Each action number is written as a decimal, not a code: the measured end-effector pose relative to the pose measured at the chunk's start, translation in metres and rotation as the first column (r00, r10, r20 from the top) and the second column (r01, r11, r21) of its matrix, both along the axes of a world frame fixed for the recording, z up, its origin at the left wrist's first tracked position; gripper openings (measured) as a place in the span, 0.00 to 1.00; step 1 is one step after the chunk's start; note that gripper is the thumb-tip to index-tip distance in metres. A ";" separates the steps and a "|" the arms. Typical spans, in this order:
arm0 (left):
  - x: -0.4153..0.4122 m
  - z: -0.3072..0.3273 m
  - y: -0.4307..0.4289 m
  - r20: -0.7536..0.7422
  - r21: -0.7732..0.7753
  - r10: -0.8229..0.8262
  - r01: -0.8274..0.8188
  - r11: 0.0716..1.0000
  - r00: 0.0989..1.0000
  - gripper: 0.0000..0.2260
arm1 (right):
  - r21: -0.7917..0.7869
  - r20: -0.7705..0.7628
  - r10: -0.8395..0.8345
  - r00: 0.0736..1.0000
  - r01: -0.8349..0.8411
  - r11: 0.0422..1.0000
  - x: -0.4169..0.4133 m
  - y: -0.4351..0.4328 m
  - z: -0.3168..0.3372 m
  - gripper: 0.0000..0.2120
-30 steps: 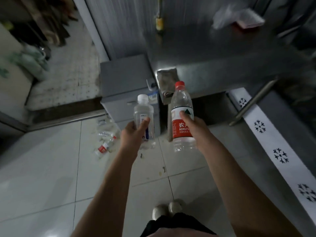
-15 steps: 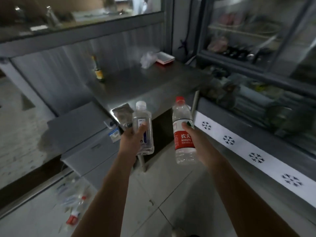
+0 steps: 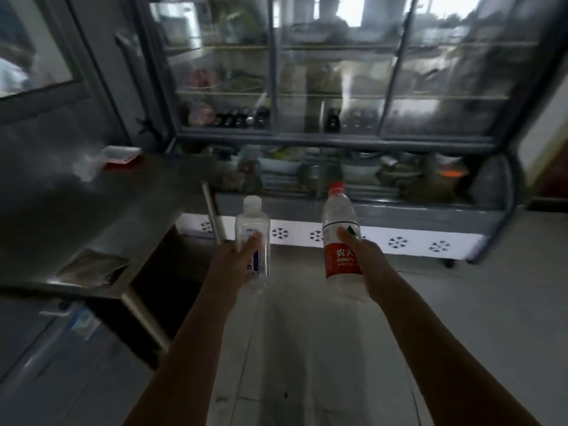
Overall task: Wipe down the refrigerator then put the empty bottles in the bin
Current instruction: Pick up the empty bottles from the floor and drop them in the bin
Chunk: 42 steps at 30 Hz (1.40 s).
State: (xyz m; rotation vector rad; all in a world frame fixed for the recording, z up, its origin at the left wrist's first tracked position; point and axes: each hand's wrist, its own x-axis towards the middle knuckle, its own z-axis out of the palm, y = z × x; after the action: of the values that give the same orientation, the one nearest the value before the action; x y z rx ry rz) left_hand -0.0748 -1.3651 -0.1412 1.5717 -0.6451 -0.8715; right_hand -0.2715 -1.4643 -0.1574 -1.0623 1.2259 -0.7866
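Two upright bottles: left hand (image 3: 238,259) grips white-capped bottle (image 3: 253,238), right hand (image 3: 365,259) grips red-labelled bottle (image 3: 339,238).

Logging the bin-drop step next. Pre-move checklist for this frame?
1. Left hand grips the white-capped bottle: ok.
2. Right hand grips the red-label bottle: ok.
3. Both bottles upright, caps on: ok.
4. Bottles empty: cannot tell. No liquid line shows, but the frame is blurred.
5. Bin in view as a target: not ok, none visible.
6. A free hand for a bin lid: not ok, both hands are occupied.
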 end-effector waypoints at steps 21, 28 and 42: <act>-0.500 -0.004 0.063 -0.043 0.023 -0.758 0.759 0.650 0.650 0.13 | -0.006 -0.003 -0.797 0.604 0.797 0.604 -0.493 0.250 -0.012 0.22; -0.645 -0.002 0.088 -0.067 0.018 -0.897 0.899 0.437 0.438 0.15 | 0.019 -0.042 -0.932 0.359 0.933 0.358 -0.609 0.323 -0.016 0.18; -0.890 -0.032 0.008 -0.111 0.037 -0.963 0.969 0.243 0.245 0.16 | 0.018 -0.178 -0.954 0.243 0.970 0.244 -0.825 0.253 -0.027 0.22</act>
State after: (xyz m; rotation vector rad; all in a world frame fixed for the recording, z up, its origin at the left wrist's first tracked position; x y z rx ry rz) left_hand -0.9650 -1.3575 -0.1732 1.0494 -1.6529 -1.9072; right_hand -1.0966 -1.2115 -0.1849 -0.0554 2.0544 -1.5760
